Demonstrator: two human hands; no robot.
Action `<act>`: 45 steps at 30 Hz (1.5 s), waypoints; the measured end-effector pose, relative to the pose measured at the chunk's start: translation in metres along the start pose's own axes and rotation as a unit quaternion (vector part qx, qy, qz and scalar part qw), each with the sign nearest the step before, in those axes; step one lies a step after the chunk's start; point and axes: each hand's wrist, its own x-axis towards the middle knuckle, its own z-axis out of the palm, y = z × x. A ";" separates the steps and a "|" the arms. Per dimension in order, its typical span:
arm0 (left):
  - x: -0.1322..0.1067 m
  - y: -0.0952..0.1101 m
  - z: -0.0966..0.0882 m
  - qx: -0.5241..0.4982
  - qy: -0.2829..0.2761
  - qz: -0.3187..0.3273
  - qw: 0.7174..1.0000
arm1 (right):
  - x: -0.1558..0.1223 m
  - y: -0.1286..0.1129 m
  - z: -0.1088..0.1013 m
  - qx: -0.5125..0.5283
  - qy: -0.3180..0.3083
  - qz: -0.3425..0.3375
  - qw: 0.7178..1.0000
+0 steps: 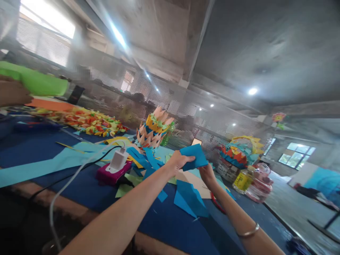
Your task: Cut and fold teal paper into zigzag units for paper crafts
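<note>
A blue piece of paper (195, 154) is held up over the table between my two hands. My left hand (177, 162) pinches its left edge, thumb on top. At the lower right corner my right hand (207, 174) grips the same paper, with most of its fingers hidden behind it. Below lie larger blue paper sheets (190, 200) and a pale pink sheet (195, 182). Blue paper strips (145, 159) are scattered to the left of my hands. A red curved handle (217, 203) shows partly beneath my right forearm.
A purple power strip (113, 173) with a white charger (119, 159) and cables sits at left. Behind stand layered paper crafts (155, 129), with a paper basket (239, 152), yellow-labelled bottle (243, 180) and pink jug (260, 186) at right. Another person's hand (13, 91) holds green paper at far left.
</note>
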 end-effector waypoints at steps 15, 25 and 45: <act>-0.002 -0.020 -0.006 0.243 -0.010 0.001 0.970 | -0.048 0.037 -0.019 0.139 -0.036 -0.010 0.990; 0.006 -0.004 -0.019 0.335 -0.056 -0.015 0.940 | -0.051 0.028 -0.044 0.235 -0.287 0.090 0.924; 0.006 -0.025 -0.033 0.552 -0.257 0.029 0.793 | -0.055 0.033 -0.028 0.020 -0.309 -0.035 0.950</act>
